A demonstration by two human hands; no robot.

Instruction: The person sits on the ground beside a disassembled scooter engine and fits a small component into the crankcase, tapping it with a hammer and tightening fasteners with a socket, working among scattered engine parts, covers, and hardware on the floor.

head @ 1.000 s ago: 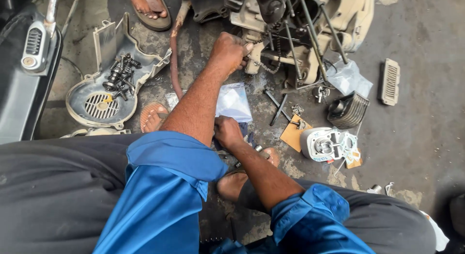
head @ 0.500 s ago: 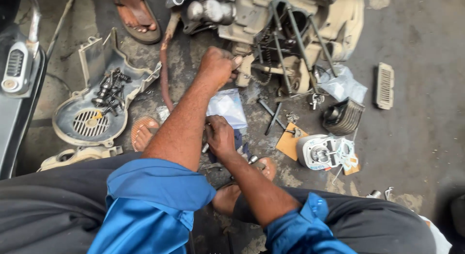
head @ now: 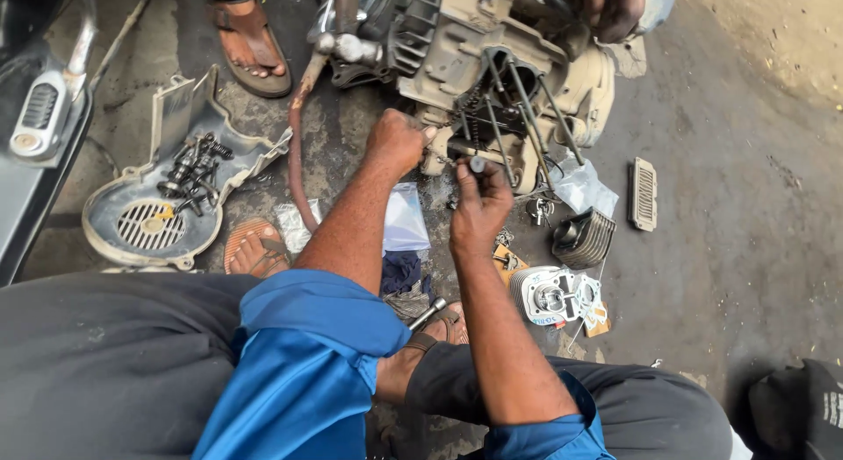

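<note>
Since the earlier frame, right hand (head: 481,205) has risen from near the plastic bag (head: 406,219) to the engine (head: 492,74), fingertips pinched on a small round metal part (head: 477,164) at its long studs. Left hand (head: 395,142) is closed in a fist against the engine's lower edge; what it holds is hidden. Nearby on the floor lie a finned cylinder (head: 583,239) and a fan cover (head: 167,205).

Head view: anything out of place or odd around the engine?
Nothing is spilled or visibly broken, but parts lie loose on the bare ground: a finned cylinder and a cylinder head right of the right hand. Bolts are heaped in an upturned fan cover. The engine has its studs exposed.
</note>
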